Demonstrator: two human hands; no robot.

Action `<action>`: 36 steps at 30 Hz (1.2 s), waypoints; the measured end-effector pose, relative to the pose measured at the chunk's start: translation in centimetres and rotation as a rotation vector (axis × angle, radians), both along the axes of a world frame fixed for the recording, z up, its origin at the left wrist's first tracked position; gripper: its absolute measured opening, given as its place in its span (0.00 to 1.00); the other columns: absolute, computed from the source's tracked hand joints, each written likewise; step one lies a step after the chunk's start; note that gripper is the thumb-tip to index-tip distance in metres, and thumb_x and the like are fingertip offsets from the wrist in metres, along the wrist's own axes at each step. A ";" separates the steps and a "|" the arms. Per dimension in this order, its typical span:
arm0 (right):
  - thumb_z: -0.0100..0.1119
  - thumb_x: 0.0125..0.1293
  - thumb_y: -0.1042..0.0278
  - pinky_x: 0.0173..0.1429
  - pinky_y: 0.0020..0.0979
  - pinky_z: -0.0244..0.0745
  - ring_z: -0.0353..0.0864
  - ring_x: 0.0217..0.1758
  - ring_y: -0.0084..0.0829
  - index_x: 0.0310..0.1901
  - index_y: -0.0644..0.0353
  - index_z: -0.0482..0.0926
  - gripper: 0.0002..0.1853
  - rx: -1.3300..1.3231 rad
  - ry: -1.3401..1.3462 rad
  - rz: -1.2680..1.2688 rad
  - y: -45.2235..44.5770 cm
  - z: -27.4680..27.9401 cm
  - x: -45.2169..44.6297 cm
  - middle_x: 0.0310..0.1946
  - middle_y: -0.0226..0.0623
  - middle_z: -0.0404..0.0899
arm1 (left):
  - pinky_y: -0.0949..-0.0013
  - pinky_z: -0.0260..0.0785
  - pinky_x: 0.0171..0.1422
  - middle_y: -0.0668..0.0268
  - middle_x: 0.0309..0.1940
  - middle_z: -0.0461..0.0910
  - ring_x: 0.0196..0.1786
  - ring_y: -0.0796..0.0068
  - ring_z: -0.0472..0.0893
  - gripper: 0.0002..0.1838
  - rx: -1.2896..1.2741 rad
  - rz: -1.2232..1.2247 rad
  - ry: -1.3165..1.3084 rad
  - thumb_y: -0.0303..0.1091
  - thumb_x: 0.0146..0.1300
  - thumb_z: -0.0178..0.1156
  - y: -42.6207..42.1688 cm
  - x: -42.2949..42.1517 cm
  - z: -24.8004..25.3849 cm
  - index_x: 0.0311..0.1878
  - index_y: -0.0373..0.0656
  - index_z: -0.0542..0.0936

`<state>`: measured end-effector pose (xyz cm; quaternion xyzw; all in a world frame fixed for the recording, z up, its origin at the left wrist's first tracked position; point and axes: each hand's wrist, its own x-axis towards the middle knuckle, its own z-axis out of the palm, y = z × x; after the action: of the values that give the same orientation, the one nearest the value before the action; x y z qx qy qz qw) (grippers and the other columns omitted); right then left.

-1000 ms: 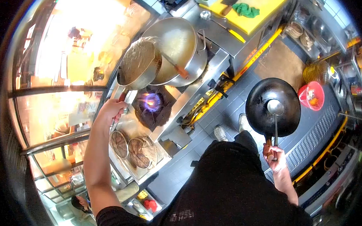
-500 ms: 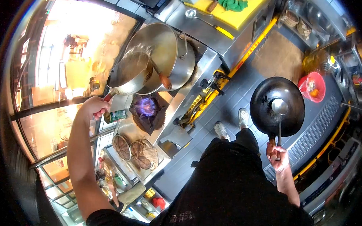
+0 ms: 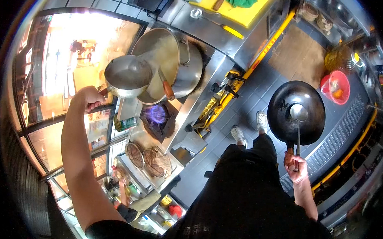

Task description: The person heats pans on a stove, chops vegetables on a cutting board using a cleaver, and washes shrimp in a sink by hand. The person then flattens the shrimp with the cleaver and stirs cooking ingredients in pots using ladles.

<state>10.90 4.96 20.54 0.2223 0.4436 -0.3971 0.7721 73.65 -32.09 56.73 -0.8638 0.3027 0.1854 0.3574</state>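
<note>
Pan grip: left hand (image 3: 91,98) closed round the handle of a metal pan (image 3: 127,75), fingers curled in; the hand hides most of the handle.
Pan: just beyond the left knuckles, overlapping the near rim of a large tilted pot (image 3: 191,67); whether they touch, I cannot tell.
Pot: past the pan from that grip, cloudy inside, with a wooden-handled tool (image 3: 168,88) at its rim.
Below the pan: a lit burner (image 3: 156,115), a tin can (image 3: 126,123) nearer the left hand, and two wire strainers (image 3: 156,162) farther down.
Wok grip: right hand (image 3: 297,168) shut round the handles of a dark wok (image 3: 283,99) and a ladle (image 3: 299,112) together.
Ladle: its bowl lies over the wok's inside, ahead of the right fingers.
Beyond the wok: a pink bucket (image 3: 338,84).
</note>
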 end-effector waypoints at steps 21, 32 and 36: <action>0.60 0.57 0.77 0.45 0.32 0.79 0.80 0.37 0.35 0.56 0.77 0.71 0.24 0.099 -0.118 0.240 -0.8 3.4 0.5 0.35 0.39 0.78 | 0.61 0.84 0.43 0.57 0.39 0.87 0.45 0.59 0.89 0.07 -0.353 -1.044 -0.608 0.30 0.67 0.58 5.7 -0.9 -2.4 0.43 0.41 0.83; 0.53 0.62 0.80 0.37 0.30 0.84 0.81 0.35 0.31 0.66 0.75 0.62 0.30 0.260 -0.280 0.568 -1.4 12.7 9.0 0.40 0.48 0.76 | 0.50 0.79 0.50 0.48 0.40 0.87 0.46 0.47 0.87 0.18 -0.477 -0.538 -0.444 0.45 0.64 0.62 30.6 27.2 -0.5 0.44 0.38 0.86; 0.53 0.61 0.80 0.35 0.29 0.79 0.77 0.34 0.31 0.69 0.74 0.58 0.33 0.301 -0.287 0.709 -0.9 14.2 13.2 0.39 0.46 0.74 | 0.59 0.72 0.32 0.62 0.19 0.76 0.26 0.64 0.81 0.23 -0.842 0.239 -0.084 0.47 0.65 0.66 48.1 31.1 -5.8 0.29 0.33 0.78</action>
<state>24.07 4.01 34.73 0.2193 0.4337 -0.0022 0.8740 104.79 16.02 50.89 -0.9700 0.2349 0.0505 -0.0377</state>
